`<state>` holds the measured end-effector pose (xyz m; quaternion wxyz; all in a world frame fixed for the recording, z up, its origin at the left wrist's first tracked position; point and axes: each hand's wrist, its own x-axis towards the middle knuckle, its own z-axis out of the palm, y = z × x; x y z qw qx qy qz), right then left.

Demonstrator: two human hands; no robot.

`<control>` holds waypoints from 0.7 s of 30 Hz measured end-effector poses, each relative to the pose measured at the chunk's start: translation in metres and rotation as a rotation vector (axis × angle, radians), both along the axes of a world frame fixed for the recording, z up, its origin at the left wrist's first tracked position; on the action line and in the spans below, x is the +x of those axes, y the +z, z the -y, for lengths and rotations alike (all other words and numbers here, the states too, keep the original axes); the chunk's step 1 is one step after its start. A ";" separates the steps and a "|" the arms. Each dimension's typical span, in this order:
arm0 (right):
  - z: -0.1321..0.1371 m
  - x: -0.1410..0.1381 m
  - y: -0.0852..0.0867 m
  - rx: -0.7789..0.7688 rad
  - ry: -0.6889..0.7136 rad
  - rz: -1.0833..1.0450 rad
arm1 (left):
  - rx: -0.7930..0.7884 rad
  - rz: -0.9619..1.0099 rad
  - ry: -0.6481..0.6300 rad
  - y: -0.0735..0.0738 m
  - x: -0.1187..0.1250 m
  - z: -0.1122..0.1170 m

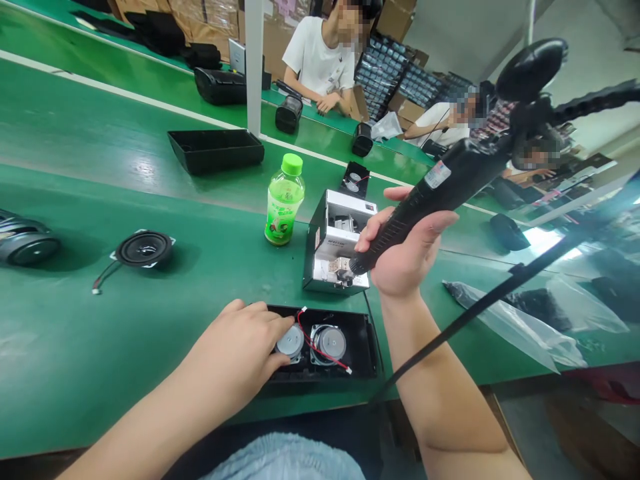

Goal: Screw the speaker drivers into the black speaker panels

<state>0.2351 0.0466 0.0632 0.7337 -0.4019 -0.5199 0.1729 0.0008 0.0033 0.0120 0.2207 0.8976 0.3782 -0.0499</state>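
My right hand is wrapped round a black electric screwdriver, held at a slant. Its lower end meets the small metal outlet of a screw feeder box; the bit tip is hard to make out. My left hand reaches into an open black speaker housing and grips the left round speaker between thumb and fingers. Beside that one sits a second speaker with a silver back. Red and black wires with white plugs lie across the two.
A drink bottle stands left of the feeder. A loose speaker with a wire lies further left, and an empty black shell behind. Plastic bags lie to the right. A person sits across the bench. A black cable crosses my right forearm.
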 end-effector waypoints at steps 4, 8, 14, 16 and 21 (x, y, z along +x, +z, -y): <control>-0.002 0.001 0.001 0.002 -0.024 0.006 | -0.005 -0.011 -0.006 0.000 0.000 0.001; 0.002 0.001 -0.005 -0.076 -0.004 -0.061 | 0.024 0.008 -0.001 0.000 -0.001 0.002; 0.035 0.007 0.006 -0.025 -0.075 -0.191 | 0.025 0.053 -0.001 -0.001 -0.003 0.003; 0.053 0.009 0.018 0.008 -0.015 -0.183 | 0.024 0.083 0.004 0.001 -0.004 0.002; 0.102 -0.007 0.027 -0.125 0.224 -0.231 | -0.008 0.147 -0.010 0.005 -0.004 0.001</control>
